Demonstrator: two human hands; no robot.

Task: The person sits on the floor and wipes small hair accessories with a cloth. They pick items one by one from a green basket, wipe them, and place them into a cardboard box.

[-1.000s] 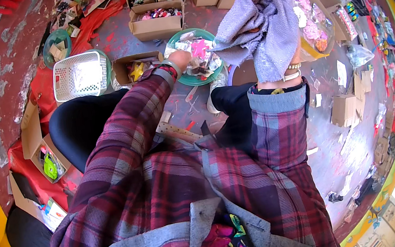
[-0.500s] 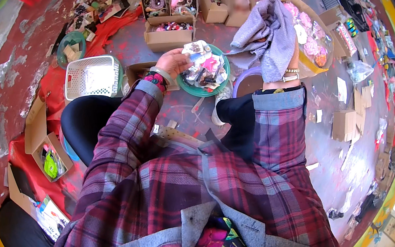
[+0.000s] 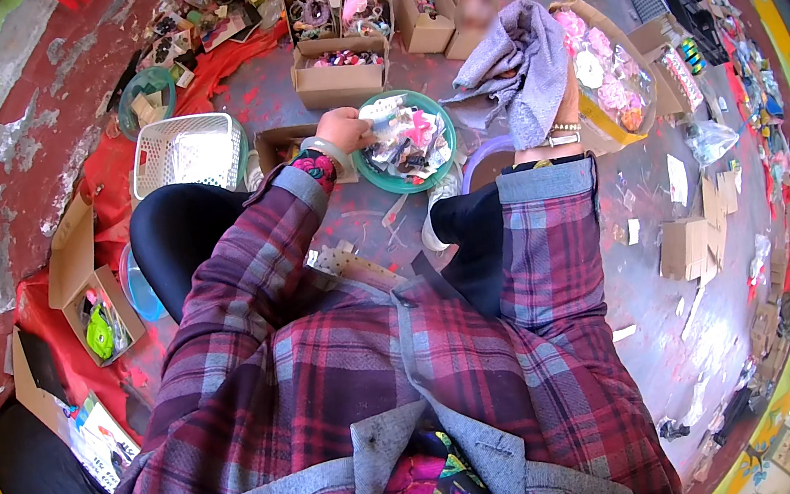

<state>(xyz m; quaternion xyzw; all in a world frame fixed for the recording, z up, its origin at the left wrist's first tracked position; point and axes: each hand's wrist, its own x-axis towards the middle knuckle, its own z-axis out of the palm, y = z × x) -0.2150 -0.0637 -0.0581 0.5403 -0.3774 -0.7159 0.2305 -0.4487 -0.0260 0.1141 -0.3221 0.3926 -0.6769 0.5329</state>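
My left hand (image 3: pixel 345 130) is at the left rim of a round green basin (image 3: pixel 413 185), its fingers curled; what they pinch, if anything, does not show. Inside the basin lies a heap of small carded accessories (image 3: pixel 403 140), with white, pink and black pieces among them. My right hand (image 3: pixel 565 112) is raised to the right of the basin, wrapped by a grey-purple towel (image 3: pixel 522 57) that it holds. Most of its fingers are hidden under the cloth. Below the towel stands a purple basin (image 3: pixel 474 165), partly covered by my knee.
Open cardboard boxes (image 3: pixel 341 81) of hair ties and trinkets stand ahead. A white plastic basket (image 3: pixel 181 125) is at the left. Pink flower pieces (image 3: pixel 607 65) fill a box at the right. Cardboard pieces (image 3: pixel 688 249) and paper scraps litter the floor.
My left hand has moved slightly down and left; the carded piece beside its fingers now lies low over the basin's heap. The towel in my right hand has shifted a little left.
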